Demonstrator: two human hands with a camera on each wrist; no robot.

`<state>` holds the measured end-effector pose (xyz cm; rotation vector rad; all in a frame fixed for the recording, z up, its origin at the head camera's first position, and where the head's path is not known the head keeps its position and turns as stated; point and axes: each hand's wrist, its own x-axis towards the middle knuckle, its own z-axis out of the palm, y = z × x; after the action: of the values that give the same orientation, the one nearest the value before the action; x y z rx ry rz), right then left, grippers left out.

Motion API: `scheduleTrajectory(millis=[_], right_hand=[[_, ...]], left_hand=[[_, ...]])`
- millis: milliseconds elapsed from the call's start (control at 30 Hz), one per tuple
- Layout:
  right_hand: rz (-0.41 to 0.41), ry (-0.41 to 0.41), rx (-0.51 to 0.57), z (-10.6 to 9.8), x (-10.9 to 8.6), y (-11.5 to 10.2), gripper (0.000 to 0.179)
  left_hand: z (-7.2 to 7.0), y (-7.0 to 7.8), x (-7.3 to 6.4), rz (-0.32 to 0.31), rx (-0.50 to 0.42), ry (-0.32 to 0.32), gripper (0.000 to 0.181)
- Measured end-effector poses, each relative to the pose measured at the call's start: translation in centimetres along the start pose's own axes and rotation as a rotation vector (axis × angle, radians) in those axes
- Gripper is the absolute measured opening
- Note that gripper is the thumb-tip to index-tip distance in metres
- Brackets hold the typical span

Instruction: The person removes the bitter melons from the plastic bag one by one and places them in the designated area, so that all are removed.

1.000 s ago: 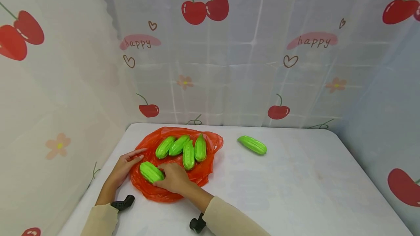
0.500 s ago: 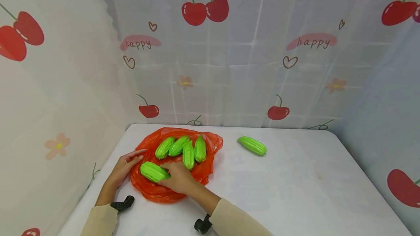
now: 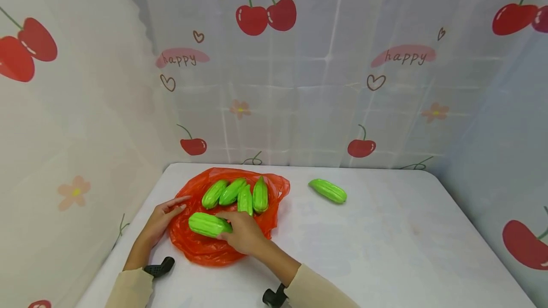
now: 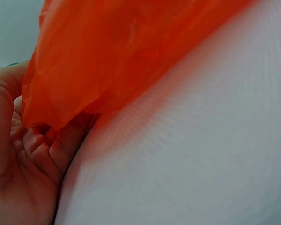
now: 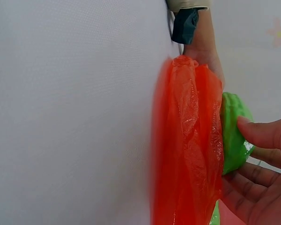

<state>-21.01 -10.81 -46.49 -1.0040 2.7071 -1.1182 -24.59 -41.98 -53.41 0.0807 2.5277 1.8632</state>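
Note:
In the head view my right hand point(image 3: 244, 233) grips one end of a bright green ridged gourd point(image 3: 207, 225) above the front part of a red plastic bag point(image 3: 214, 253). Thumb and fingers press its sides in the right wrist view, where the gourd point(image 5: 234, 133) shows beside the bag point(image 5: 187, 140). My left hand point(image 3: 160, 217) holds the bag's left rim; in the left wrist view the bag point(image 4: 98, 61) lies between thumb and fingers, some fingers hidden behind it. Several similar gourds point(image 3: 231, 191) lie on the bag's far part.
Another green gourd point(image 3: 327, 191) lies apart on the white table point(image 3: 385, 251), right of the bag. A cherry-printed curtain point(image 3: 291, 84) stands behind the table, with more sheeting at both sides. A black wrist camera point(image 3: 160, 267) sits at the left wrist.
My right hand has moved a little to the right with the gourd, which now lies more level. The left hand stays at the bag's rim.

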Motion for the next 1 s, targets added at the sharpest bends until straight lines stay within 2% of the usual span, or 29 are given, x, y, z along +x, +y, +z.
scheduleTrajectory(millis=[333,567,767,1000], right_hand=[[-0.017,0.047,0.003,-1.2,-1.2,0.3,0.051],[0.009,0.033,0.027,-2.3,-2.1,0.1,0.053],[-0.004,0.035,0.038,-3.2,-2.8,0.4,0.052],[0.041,0.036,0.053,-4.5,-3.8,0.7,0.052]], left_hand=[[-0.1,0.0,0.2,-0.002,0.006,0.004,0.051],[-0.1,-0.2,0.2,0.012,-0.002,-0.003,0.05],[-0.1,-0.2,0.0,0.014,-0.006,-0.003,0.049],[0.0,0.1,0.0,0.008,-0.003,-0.011,0.049]])
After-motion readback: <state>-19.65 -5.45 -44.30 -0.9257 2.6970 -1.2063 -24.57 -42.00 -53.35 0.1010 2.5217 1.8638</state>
